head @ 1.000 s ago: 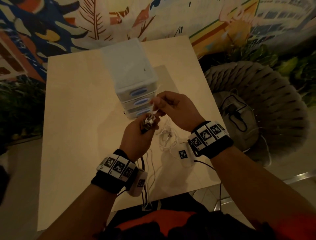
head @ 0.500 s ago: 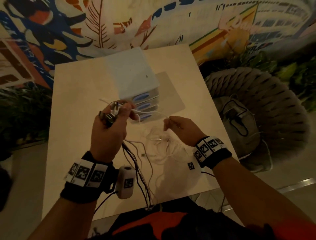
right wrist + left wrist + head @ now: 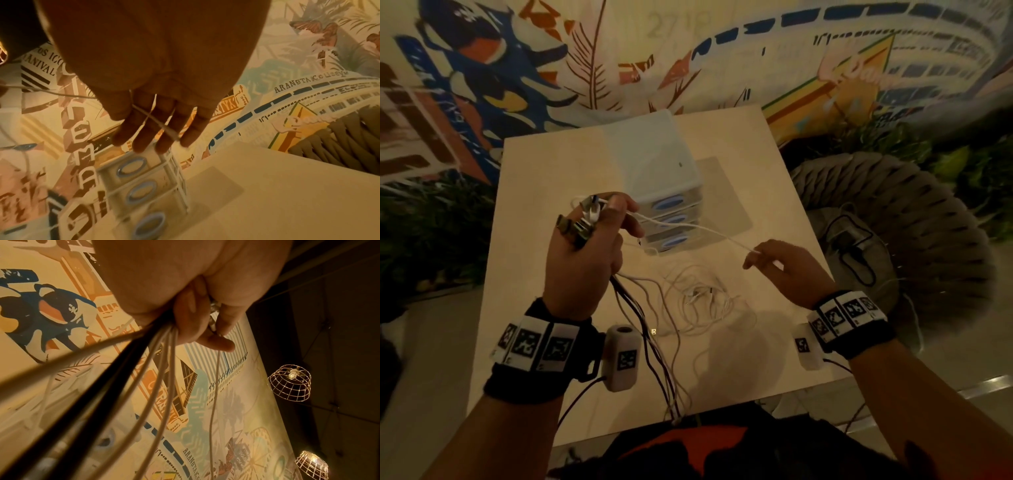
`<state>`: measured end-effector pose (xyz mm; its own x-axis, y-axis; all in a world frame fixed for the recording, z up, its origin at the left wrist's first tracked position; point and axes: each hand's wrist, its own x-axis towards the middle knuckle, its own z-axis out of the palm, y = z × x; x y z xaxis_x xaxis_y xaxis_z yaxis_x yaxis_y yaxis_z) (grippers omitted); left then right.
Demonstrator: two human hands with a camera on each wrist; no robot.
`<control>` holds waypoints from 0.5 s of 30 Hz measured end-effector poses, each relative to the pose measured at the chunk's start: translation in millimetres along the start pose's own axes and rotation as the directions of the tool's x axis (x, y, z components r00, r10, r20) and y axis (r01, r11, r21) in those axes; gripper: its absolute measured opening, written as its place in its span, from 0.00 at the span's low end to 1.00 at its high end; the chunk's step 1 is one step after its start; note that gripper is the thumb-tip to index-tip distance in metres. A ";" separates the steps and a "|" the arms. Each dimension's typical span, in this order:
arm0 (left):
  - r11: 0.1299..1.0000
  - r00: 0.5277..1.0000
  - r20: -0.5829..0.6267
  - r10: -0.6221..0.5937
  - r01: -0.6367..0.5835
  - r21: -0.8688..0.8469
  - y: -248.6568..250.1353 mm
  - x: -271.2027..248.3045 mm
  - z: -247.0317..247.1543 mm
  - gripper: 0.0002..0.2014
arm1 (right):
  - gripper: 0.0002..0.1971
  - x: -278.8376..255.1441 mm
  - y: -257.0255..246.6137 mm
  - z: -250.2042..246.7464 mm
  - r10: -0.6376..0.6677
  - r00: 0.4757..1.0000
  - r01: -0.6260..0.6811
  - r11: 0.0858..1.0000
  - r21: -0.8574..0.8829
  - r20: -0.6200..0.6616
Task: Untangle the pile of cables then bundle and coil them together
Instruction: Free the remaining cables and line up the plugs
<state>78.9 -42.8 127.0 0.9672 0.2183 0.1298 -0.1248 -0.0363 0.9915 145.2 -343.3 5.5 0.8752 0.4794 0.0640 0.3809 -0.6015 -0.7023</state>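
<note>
My left hand (image 3: 585, 253) is raised over the table and grips a bundle of cable plugs (image 3: 582, 219). Black and white cables (image 3: 650, 346) hang from that fist down past the table's near edge; in the left wrist view they (image 3: 144, 369) fan out below the curled fingers (image 3: 191, 318). One thin white cable (image 3: 698, 228) stretches taut from the bundle to my right hand (image 3: 787, 267). In the right wrist view this cable (image 3: 152, 116) crosses the nearly straight fingers (image 3: 164, 129), with the thumb over it. A loose tangle of white cable (image 3: 702, 298) lies on the table between the hands.
A white three-drawer box (image 3: 654, 168) with blue oval handles stands mid-table, just beyond the hands. The pale square table (image 3: 534, 205) ends close to my body. A grey woven chair (image 3: 914, 219) holding a grey bag with a black cord (image 3: 849, 240) sits to the right.
The hands, together a second ago, have drawn apart. The left hand rose leftward with the bundle, and the right hand moved right, pulling one white cable out taut.
</note>
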 end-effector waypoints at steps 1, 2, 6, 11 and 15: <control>1.000 1.000 0.002 0.007 -0.007 0.002 2.6 0.3 0.2 0.13 | 0.10 -8.1 0.3 4.1 0.004 0.999 -0.004 1.000 0.018 0.054; 1.000 1.000 0.006 0.018 -0.018 0.014 4.8 0.8 0.2 0.13 | 0.10 -16.9 0.9 9.7 -0.001 0.995 -0.002 1.000 0.021 0.102; 0.991 0.999 0.000 0.032 -0.032 0.132 4.9 3.8 -2.8 0.13 | 0.12 -44.2 -2.4 23.5 0.155 0.973 -0.190 0.960 0.205 0.172; 0.984 0.980 -0.176 -0.095 0.120 0.134 -9.1 9.8 -13.4 0.12 | 0.19 -38.4 -2.0 5.1 0.301 0.951 -0.238 0.857 0.457 -0.068; 0.991 0.987 -0.086 -0.134 0.135 0.000 -2.9 6.8 -16.3 0.13 | 0.12 -22.8 3.1 -0.8 0.163 0.962 -0.239 0.893 0.381 0.220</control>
<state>82.2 -25.3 125.1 0.9526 0.3042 -0.0041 0.0065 -0.0068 1.0000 126.7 -356.6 2.4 0.8384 0.5034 -0.2091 0.0178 -0.4085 -0.9126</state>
